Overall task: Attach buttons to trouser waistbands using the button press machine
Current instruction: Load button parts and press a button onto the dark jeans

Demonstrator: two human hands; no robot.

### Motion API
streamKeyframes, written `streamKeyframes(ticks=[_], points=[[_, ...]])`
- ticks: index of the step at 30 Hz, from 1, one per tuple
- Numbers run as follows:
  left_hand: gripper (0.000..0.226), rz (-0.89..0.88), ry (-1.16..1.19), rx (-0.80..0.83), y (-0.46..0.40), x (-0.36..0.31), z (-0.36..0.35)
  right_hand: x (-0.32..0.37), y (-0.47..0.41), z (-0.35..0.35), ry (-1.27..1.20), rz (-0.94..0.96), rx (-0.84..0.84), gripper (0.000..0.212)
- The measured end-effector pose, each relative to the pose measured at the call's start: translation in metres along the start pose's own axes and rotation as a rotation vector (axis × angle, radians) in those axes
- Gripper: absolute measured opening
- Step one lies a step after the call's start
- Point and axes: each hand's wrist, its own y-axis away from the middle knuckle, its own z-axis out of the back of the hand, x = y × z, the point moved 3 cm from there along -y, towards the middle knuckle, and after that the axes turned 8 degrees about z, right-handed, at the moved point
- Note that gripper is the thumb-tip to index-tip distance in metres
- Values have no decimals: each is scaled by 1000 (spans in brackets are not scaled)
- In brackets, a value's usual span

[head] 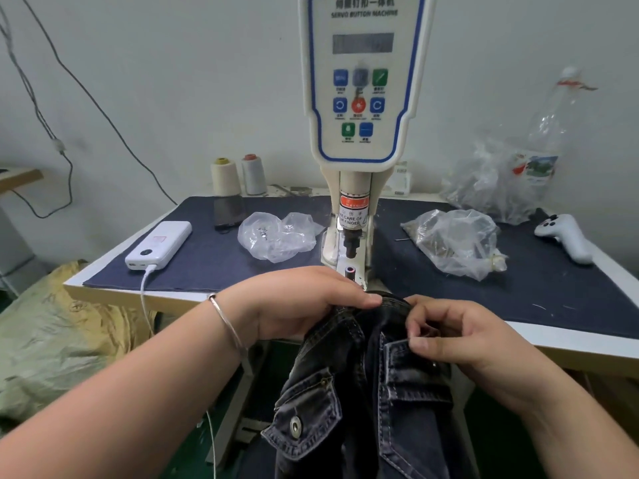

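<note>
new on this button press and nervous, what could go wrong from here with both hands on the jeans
1. Both hands, left hand and right hand, grip the jeans right in front of the lower die; fingers could slip under the punch, as its warning label says.
2. The waistband looks bunched, so the button may land off its mark.

Two bare forearms are seen, with no sleeves reaching into view. A thin, plain silver metal bangle point(226, 326) is worn round the left wrist. The right wrist and both sets of fingers are unadorned.
</note>
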Motion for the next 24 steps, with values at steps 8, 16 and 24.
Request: streamKeyframes(ticks=[8, 16, 24], points=[[47, -85, -59, 196, 4, 9, 3, 11, 1, -9, 128, 82, -96, 14], [46, -139, 9, 154, -3, 15, 6, 13, -2, -23, 210, 106, -215, 16], [44, -196, -73, 15, -9, 19, 7, 5, -4, -27, 349, 58, -277, 18]])
